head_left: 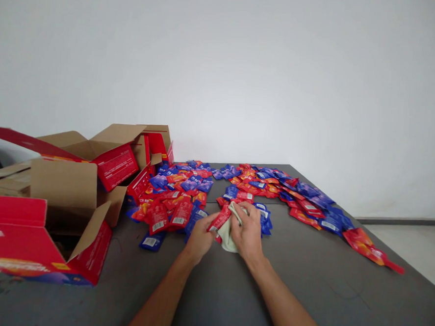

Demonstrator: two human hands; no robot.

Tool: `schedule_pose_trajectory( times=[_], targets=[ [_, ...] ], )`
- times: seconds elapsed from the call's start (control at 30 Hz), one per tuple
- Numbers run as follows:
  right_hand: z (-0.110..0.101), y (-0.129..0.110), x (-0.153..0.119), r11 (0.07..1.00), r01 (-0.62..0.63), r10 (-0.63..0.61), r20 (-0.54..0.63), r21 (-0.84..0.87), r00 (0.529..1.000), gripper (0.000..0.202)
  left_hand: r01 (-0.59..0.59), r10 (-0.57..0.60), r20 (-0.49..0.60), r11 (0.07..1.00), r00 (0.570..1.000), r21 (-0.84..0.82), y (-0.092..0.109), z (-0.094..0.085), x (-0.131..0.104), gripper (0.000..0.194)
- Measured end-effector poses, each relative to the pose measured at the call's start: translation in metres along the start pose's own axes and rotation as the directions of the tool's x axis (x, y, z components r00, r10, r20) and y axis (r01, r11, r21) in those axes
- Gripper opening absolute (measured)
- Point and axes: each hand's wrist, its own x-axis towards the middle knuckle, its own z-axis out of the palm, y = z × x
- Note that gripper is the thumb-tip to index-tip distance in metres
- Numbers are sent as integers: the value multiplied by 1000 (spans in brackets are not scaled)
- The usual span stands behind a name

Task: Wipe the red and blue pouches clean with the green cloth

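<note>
In the middle of the table, my left hand [200, 238] grips the lower left end of a red packet [220, 219] between thumb and fingers. My right hand [247, 232] is closed on a pale cream cloth [228, 238], which lies against the packet's right end and hangs below it. Part of the packet is covered by the cloth and my right fingers. Just left of my left hand lies a heap of red and blue packets [181, 213]. Blue packets [266, 220] also lie behind and to the right of my right hand.
Open red cardboard boxes [12, 229] with raised flaps crowd the left side, one [117, 165] tilted behind the nearest. More packets [264, 178] spread along the back, and a row [330, 221] runs down the right edge of the dark grey table [306, 276]. A white wall stands behind.
</note>
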Motion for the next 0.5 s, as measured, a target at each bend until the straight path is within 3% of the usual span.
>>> schedule_pose_trajectory(
  times=[0.2,0.33,0.43,0.5],
  targets=[
    [1,4,1,1000,21,-21,9,18,1000,36,-8,9,-39,1000,999,29,1,-1,0,67],
    [9,-12,-8,989,91,-108,155,113,982,39,-33,30,-125,999,992,-22,1,-5,2,67],
    [13,-26,-16,970,133,-192,308,204,932,43,-44,25,-194,995,981,-94,3,-7,2,62],
    [14,-32,-19,965,126,-200,335,229,921,43,-40,3,-218,985,976,-167,6,-5,1,58]
  ],
)
